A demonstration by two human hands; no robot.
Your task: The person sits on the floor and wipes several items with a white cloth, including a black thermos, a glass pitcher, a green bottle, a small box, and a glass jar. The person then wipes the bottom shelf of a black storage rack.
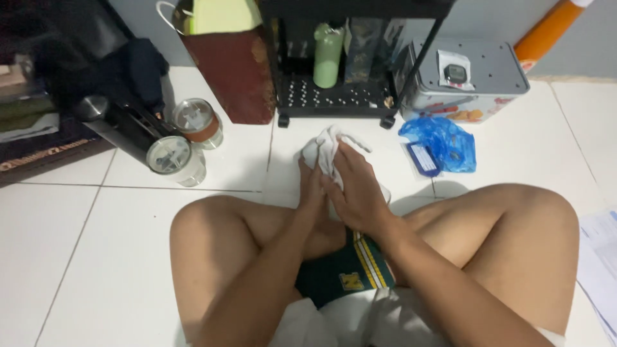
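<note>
I sit cross-legged on a white tiled floor. My left hand and my right hand are pressed together in front of my knees, both closed around a crumpled white cloth. The cloth bunches out above my fingers; whatever lies inside it is hidden. My right hand lies over the left, covering most of it.
Two clear lidded jars stand at the left beside a black cylinder. A black wheeled rack with a green bottle is ahead. A blue plastic bag, a tag, a metal box and papers lie to the right.
</note>
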